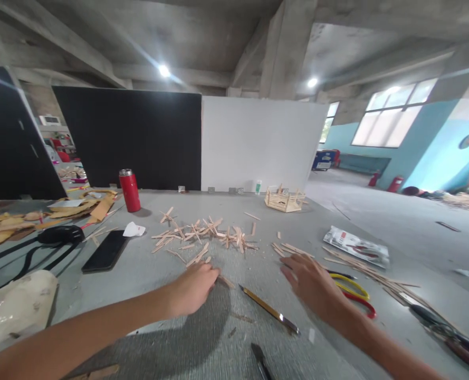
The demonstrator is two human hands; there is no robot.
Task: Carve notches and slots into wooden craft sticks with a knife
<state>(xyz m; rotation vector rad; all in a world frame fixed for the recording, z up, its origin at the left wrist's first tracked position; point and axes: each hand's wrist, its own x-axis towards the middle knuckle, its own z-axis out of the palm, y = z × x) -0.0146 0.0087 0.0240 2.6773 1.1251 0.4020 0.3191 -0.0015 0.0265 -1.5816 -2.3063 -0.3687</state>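
Observation:
My left hand (197,289) is closed low over the table, and a short wooden strip (226,282) juts out at its fingertips. My right hand (307,277) lies with fingers stretched beside a few thin wooden strips (297,249); nothing shows in its grip. Just beyond the left hand is a spread of small sticks (197,231), some joined into crossed shapes. Between the hands rests a craft knife (269,309) with a yellowish handle. A dark-handled tool (261,361) lies nearer to me, cut off by the frame edge.
Pliers with yellow and red handles (355,293) lie by my right forearm, near long strips (376,272) and a silvery packet (356,246). A wooden frame model (285,201) stands at the back. Leftward are a red bottle (130,191), a phone (105,252) and black headphones (60,235).

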